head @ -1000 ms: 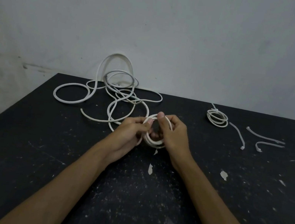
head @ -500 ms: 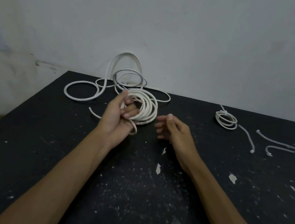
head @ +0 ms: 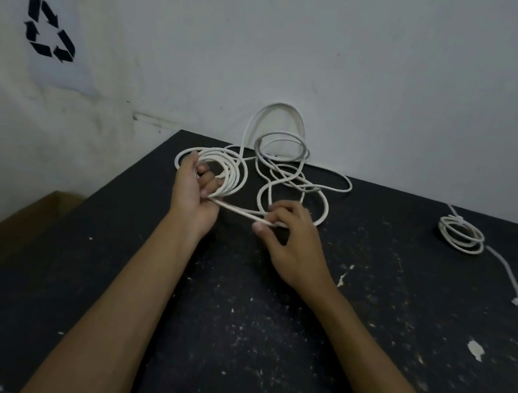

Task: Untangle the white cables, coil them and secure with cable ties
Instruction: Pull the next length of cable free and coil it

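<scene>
I look down along two bare forearms reaching away from me over a black table point(head: 259, 350) speckled with white paint.

My right hand point(head: 291, 239) sits near the middle of the table, fingers curled, thumb and fingertips pinching a straight run of white cable point(head: 241, 212). That run stretches almost level, slanting slightly up toward the left edge, where it meets my left hand point(head: 195, 192).

My left hand is turned palm inward, fingers hooked through a coil point(head: 224, 170) of several loops and gripping it. The coil stands close to the far left corner, its open face toward me.

Just beyond my right hand, a loose tangle point(head: 289, 170) of the same cable sprawls against the far edge, one tall loop leaning up on the grey wall point(head: 342, 56).

Toward the far right edge lies a small finished coil point(head: 460, 235), flat on the table. Beside it, nearer the right edge, lie loose cable ties point(head: 508, 276), the clearest one running from far left to near right.

On the wall to the left is a black recycling symbol point(head: 50, 31).
</scene>
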